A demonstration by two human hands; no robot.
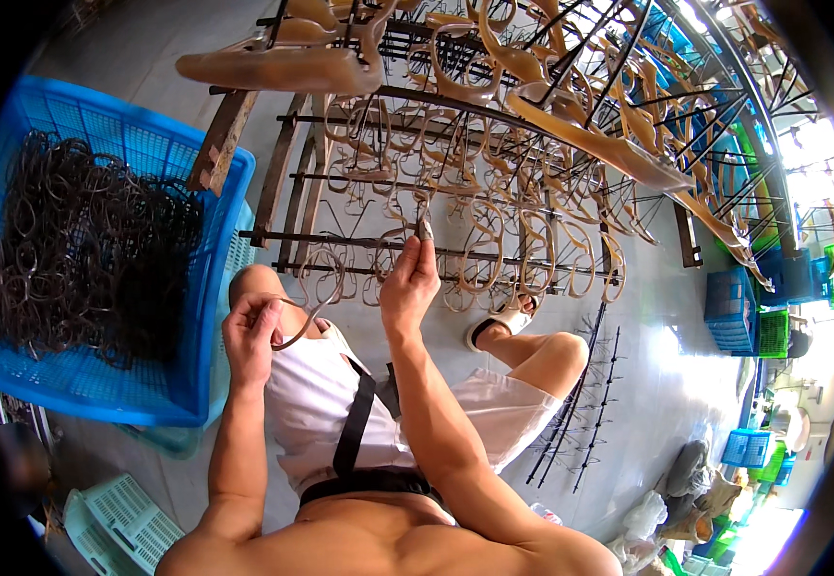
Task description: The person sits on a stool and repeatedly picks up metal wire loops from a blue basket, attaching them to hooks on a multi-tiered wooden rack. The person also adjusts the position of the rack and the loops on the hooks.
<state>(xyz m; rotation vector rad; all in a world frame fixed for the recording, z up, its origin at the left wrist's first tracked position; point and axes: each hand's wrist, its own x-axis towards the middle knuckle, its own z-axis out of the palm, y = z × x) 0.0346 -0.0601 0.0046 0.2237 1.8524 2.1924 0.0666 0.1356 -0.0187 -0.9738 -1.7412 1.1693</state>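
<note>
My left hand is closed with thumb and fingers around the edge of a thin brown eyeglass frame, held above my knee. Its rounded rims stick out to the right of the fingers. My right hand is raised just below the rack's lower bars, fingertips pinched on a small pale, pointed piece whose kind I cannot make out. Beyond it, rows of tan eyeglass frames hang on the dark rods of a rack.
At left stands a blue plastic basket heaped with dark looped frames. A pale green crate lies lower left. Large tan frames jut overhead. Spiky rods lie on the floor at right; blue crates stand beyond.
</note>
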